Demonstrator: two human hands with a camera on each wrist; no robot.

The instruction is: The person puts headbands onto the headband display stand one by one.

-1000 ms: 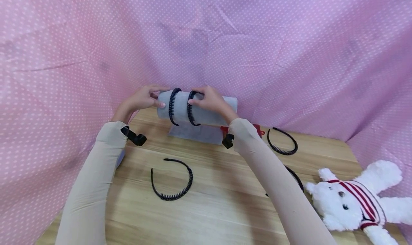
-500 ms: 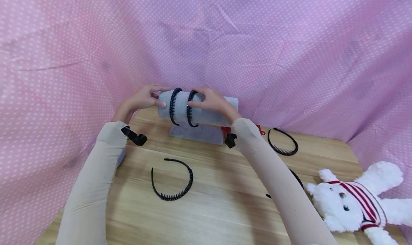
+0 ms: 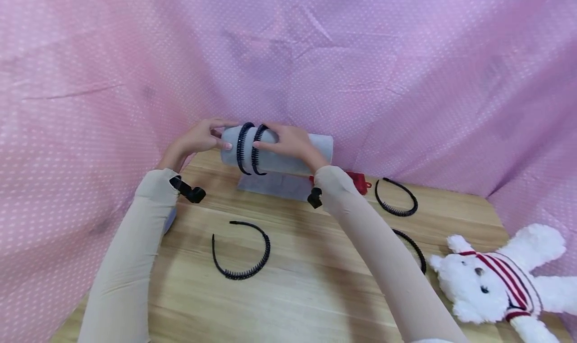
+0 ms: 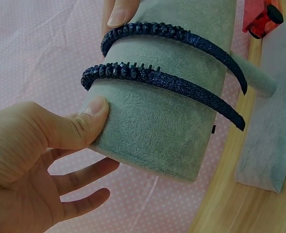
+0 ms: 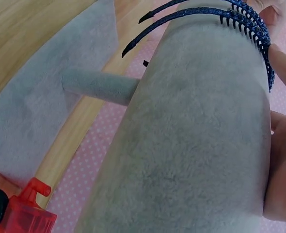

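Note:
A grey velvet headband display stand (image 3: 321, 146) has a horizontal roll on a flat base (image 3: 276, 185). Two dark toothed headbands sit over the roll, close together with a narrow gap. My left hand (image 3: 200, 136) holds the roll's left end, thumb (image 4: 98, 109) on the front, beside the outer headband (image 4: 157, 83). On the inner headband (image 3: 255, 155), my right hand (image 3: 290, 142) has its thumb at the front and fingers over the top. In the right wrist view that thumb (image 5: 282, 63) touches the toothed band; the other fingertips are mostly hidden.
One headband (image 3: 267, 250) lies on the wooden table (image 3: 297, 293) in front, others (image 3: 407, 213) (image 3: 419, 255) at the right. A red object (image 3: 359, 182) stands behind the right forearm. A white plush toy (image 3: 478, 283) lies at the right edge. Pink dotted cloth (image 3: 288, 57) hangs behind.
My right hand has slid the inner headband left along the roll, narrowing the gap to the outer headband. My left hand has stayed at the roll's left end.

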